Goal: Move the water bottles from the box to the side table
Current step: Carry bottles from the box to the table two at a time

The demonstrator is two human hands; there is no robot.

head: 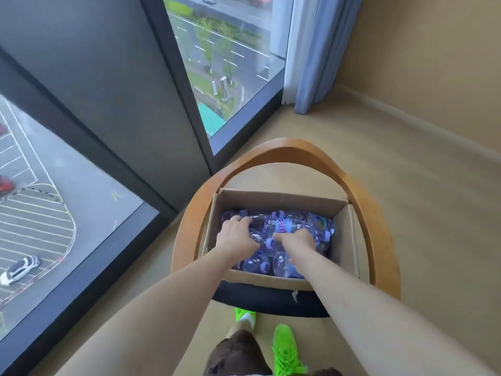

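1. An open cardboard box [280, 200] sits on the dark seat of a chair [271, 298], ringed by the chair's curved wooden frame [295, 147], which arches over it from 9 o'clock through 12 to 3.

2. The water bottles [282, 263] lie on their sides inside the box, packed close together (clear plastic, pale purple caps, blue and purple labels). None is outside the box in this view.

3. The left hand [235, 231] reaches into the box toward its 10 o'clock part. Its fingers are curled down over a bottle [259, 236] just beside it, gripping it from above.

4. The right hand [295, 240] is down among the bottles at the centre of the box, at 3 o'clock from the left hand and near it. Its fingers are bent over the body of a labelled bottle [283, 225]; they appear to close around it, though the fingertips are hidden.

5. Both bare forearms stretch forward from the bottom edge, and the two hands are apart, with a capped bottle end [269, 242] showing between them.

6. At 6 o'clock, below the chair, stand bright green shoes [284, 346] on a beige floor [406, 185].

7. At 10 to 12 o'clock is a tall window [225, 63] looking down on a road and car park (a white car is parked there), with a blue curtain [317, 50] at 1 o'clock.
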